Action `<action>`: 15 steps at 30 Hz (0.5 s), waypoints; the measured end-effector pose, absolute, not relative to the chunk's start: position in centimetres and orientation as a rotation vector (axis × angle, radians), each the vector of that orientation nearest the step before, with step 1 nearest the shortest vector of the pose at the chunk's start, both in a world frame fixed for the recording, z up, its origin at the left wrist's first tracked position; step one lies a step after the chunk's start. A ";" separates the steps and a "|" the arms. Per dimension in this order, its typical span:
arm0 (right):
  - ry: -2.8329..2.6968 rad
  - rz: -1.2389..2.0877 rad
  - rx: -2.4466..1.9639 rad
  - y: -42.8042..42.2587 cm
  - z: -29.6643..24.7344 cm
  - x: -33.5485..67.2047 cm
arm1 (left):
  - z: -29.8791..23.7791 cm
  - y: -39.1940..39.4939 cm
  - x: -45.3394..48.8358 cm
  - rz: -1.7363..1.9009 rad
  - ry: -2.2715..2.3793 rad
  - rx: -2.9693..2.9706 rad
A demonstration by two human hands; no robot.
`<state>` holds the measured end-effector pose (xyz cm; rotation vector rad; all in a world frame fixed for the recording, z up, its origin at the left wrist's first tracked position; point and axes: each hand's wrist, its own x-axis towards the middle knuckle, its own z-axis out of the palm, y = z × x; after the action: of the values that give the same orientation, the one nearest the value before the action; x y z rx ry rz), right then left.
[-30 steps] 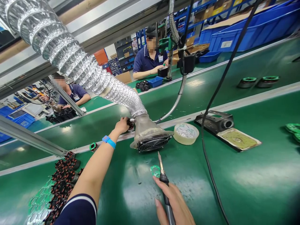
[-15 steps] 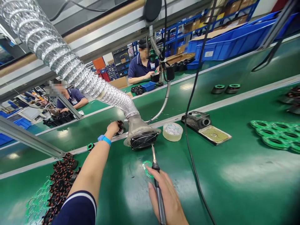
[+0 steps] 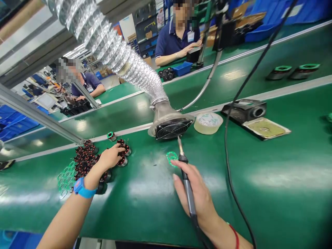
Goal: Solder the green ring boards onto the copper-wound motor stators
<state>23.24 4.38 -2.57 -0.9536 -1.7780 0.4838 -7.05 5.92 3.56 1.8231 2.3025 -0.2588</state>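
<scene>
My left hand (image 3: pixel 109 157), with a blue wristband, reaches over a pile of copper-wound coil parts (image 3: pixel 86 157) on the green bench and its fingers close on one coil part (image 3: pixel 121 152) at the pile's right edge. My right hand (image 3: pixel 198 195) grips a soldering iron (image 3: pixel 185 176) like a pen. Its tip points up towards the fume extractor fan (image 3: pixel 172 128). A small green ring-shaped board (image 3: pixel 171 158) lies flat just left of the iron.
A foil duct (image 3: pixel 116 52) runs down to the fan. A roll of clear tape (image 3: pixel 208 122) and a soldering stand with a sponge tray (image 3: pixel 255 117) sit to the right. Green ring boards (image 3: pixel 64 178) lie by the coils. Two people work across the conveyor.
My left hand has pulled back from behind the fan down to the coil pile on the left. The view has tilted down and closer. My right hand keeps the iron near the green ring.
</scene>
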 end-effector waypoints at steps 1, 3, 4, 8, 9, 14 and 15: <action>-1.781 0.496 -0.951 4.3 -2.6 23.3 | 3.7 4.8 -7.4 -0.210 2.324 1.832; -1.781 0.510 -0.939 4.3 -2.7 23.2 | 3.8 2.7 -8.0 -0.009 2.364 1.905; -1.780 0.513 -0.935 4.3 -2.7 23.2 | 3.8 1.6 -8.1 0.109 2.369 1.963; -1.751 0.542 -1.003 4.2 -2.3 23.2 | 2.5 -1.9 -8.0 0.209 2.317 2.144; -1.732 0.564 -1.044 4.2 -2.1 23.2 | 2.0 -2.6 -7.7 0.190 2.316 2.160; -1.727 0.757 -1.208 5.0 -1.4 23.8 | 0.4 -4.0 -4.4 0.262 2.287 2.146; -1.752 0.792 -1.210 5.4 -1.5 24.0 | 0.3 -4.1 -3.6 0.289 2.215 2.137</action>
<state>23.96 5.36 -1.49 -1.2098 -1.7517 0.7917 -3.65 -4.06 0.33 2.1371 2.2152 0.2892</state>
